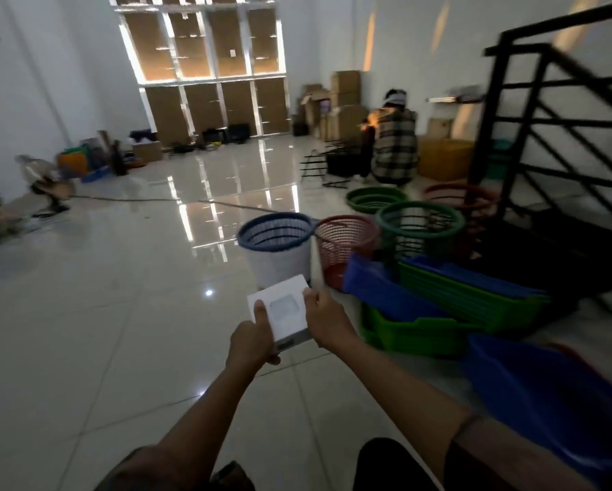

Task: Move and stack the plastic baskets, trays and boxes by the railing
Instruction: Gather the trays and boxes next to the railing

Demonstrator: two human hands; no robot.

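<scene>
We held the small white box (pixel 279 315) over the floor, near the baskets: left hand (pixel 249 343) gripping its near corner, right hand (pixel 324 322) pinching its edge. It seemed light, stiff, smooth; edges gripped best.

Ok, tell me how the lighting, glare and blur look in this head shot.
Head view: dim room, backlit by the bright papered window; its glare streaks across the glossy floor. Motion blur smears the railing and the blue tray at lower right. Wide-angle stretch at the edges. The white box in both hands is fairly sharp.
</scene>
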